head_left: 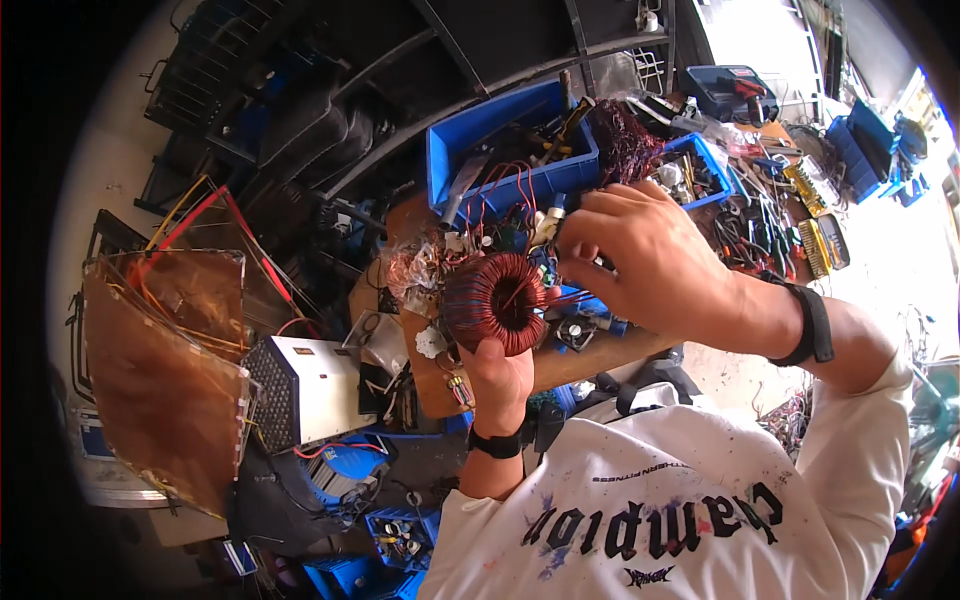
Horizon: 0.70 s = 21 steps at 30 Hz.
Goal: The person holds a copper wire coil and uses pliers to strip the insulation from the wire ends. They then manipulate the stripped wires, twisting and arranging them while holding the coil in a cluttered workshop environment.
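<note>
My left hand (495, 375) holds a ring-shaped coil (470, 310) of reddish-brown copper wire, thumb on its near side. The coil is tilted so that its centre hole shows. Several loose wire ends (570, 297) stick out from the hole toward my right hand (640, 250). That hand hovers just right of the coil, its fingers curled and closed. What lies between those fingertips is hidden. Thin red wires (510, 172) loop up behind the coil, and a cream-coloured part (549, 226) lies beside my right fingertips.
Under the coil is a wooden bench (420, 360) with scraps and small parts. Behind stand a blue bin (510, 195) of tools, a tangle of dark red wire (622, 135) and a smaller blue tray (715, 165). Pliers (770, 235) lie right; a white metal case (310, 385) stands left.
</note>
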Tool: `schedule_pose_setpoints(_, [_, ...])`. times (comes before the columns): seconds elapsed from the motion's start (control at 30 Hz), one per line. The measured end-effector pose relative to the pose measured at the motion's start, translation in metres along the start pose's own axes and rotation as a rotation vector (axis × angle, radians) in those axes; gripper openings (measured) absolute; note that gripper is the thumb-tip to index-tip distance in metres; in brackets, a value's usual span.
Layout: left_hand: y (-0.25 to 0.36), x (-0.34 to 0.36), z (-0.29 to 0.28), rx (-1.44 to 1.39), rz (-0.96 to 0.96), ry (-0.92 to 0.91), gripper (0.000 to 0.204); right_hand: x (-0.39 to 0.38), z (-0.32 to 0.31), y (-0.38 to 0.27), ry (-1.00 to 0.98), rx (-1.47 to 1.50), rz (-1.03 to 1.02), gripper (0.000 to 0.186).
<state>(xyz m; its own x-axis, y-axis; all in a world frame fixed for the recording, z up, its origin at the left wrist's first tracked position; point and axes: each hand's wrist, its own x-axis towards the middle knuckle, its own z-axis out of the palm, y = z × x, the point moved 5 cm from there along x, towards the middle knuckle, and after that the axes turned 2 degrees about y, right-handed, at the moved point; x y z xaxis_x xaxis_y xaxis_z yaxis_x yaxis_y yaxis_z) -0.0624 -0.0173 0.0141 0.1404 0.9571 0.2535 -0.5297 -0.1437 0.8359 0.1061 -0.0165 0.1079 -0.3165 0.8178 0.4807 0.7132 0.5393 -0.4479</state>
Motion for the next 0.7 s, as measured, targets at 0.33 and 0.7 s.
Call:
schedule_pose_setpoints(0.33, [0.006,-0.004,0.006,0.037,0.060,0.071,0.063,0.008,0.012,-0.032,-0.080,-0.020,-0.291,0.020])
schedule_pose_setpoints(0.7, [0.003,-0.008,-0.007,0.062,0.043,0.117,0.069,0.007,0.021,-0.043,-0.044,-0.015,-0.259,0.015])
